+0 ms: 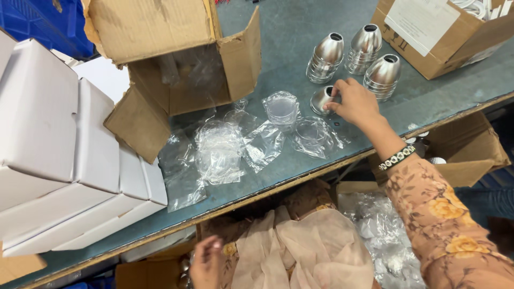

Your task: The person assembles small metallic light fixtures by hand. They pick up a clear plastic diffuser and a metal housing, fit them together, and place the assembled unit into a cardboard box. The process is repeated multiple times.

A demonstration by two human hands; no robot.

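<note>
Reaching to the centre-right of the frame, the right hand [354, 101] is closing its fingertips [334, 103] on a small metal cup [322, 100] that is lying on the grey-green table [300, 32], just below three stacks of cups [353, 56] of the same kind. The fingers are pinching the cup's rim and upper side; the thumb is hidden, so how firm the grip is cannot be told. The left hand [206, 262] is hanging low at the bottom centre, below the table edge, near a box [134, 275] on the floor; its fingers are curling loosely together, and whether it is holding anything cannot be told.

The cup is looking stiff, thin-walled and light, with a polished, probably slippery surface that is likely to mark or dent if dropped. The best hold seems to be across the rim or the narrow neck, thumb opposite the fingers.

Clear bags [219, 150] are lying crumpled at the centre, beside two clear plastic caps [282, 109]. An open carton [176, 59] is standing at the upper left, white boxes [59, 144] are filling the left side, and another carton [433, 32] is sitting at the upper right.
</note>
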